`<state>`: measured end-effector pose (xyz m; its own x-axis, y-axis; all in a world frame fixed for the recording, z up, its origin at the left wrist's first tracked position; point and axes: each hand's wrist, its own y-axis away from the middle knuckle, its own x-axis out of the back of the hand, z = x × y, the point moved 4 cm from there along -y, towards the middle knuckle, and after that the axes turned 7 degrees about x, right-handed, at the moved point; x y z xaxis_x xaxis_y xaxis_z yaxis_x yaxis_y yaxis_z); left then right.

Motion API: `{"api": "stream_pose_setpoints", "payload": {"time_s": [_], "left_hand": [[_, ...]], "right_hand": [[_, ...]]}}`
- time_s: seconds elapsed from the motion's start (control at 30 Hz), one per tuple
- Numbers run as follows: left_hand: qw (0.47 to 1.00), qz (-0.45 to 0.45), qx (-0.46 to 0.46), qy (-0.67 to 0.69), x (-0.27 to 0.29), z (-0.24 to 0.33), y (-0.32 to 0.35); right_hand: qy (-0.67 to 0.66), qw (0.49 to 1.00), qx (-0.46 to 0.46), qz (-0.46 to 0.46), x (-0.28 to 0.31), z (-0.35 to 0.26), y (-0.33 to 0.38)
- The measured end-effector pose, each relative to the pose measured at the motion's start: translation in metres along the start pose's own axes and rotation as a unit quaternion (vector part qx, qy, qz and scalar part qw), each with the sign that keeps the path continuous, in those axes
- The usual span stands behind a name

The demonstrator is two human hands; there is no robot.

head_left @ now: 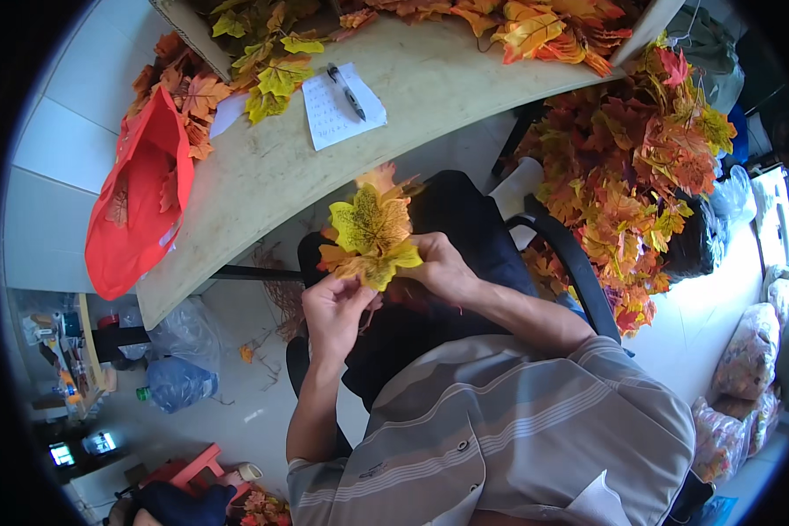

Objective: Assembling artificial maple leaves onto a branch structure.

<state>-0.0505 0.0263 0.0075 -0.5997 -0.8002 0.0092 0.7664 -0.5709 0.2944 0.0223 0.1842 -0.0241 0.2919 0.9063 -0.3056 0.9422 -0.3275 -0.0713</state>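
A small bunch of artificial maple leaves (373, 223), yellow-green with dark speckles and orange at the edges, is held up over my lap. My right hand (445, 270) is closed around the bunch from the right side; the leaves partly cover its fingers. Below the leaves, my left hand (329, 317) pinches at their lower end with thumb and fingers together. A thin brownish strand seems to hang beneath that pinch, too small to make out clearly.
Ahead curves a pale table (263, 175) with a paper sheet (346, 127), a pen (348, 95) and leaf piles (280, 74). A red bag (131, 202) hangs at its left edge. Leaf garlands (622, 175) hang at right beside the chair's armrest (579, 263). A blue water jug (182, 384) lies on the floor.
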Motion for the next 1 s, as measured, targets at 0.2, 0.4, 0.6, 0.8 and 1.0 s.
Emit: {"api": "stream_pose_setpoints", "payload": {"time_s": [0.2, 0.4, 0.6, 0.8, 1.0], "left_hand": [[0.962, -0.039, 0.137, 0.234, 0.012, -0.049, -0.011], [0.965, -0.043, 0.110, 0.233, 0.006, -0.037, -0.008], [0.978, -0.045, 0.081, 0.185, -0.007, -0.022, 0.002], [0.980, -0.067, 0.115, 0.146, -0.010, -0.018, 0.003], [0.937, -0.077, 0.210, 0.269, -0.012, -0.029, 0.002]], "right_hand": [[-0.051, 0.981, -0.184, -0.008, 0.001, 0.030, 0.015], [-0.084, 0.986, -0.091, -0.115, -0.005, -0.011, 0.022], [-0.036, 0.997, -0.019, -0.071, -0.008, -0.019, 0.013], [0.178, 0.982, 0.052, -0.023, -0.004, -0.037, -0.021], [0.143, 0.989, -0.038, -0.019, 0.003, -0.013, -0.024]]}}
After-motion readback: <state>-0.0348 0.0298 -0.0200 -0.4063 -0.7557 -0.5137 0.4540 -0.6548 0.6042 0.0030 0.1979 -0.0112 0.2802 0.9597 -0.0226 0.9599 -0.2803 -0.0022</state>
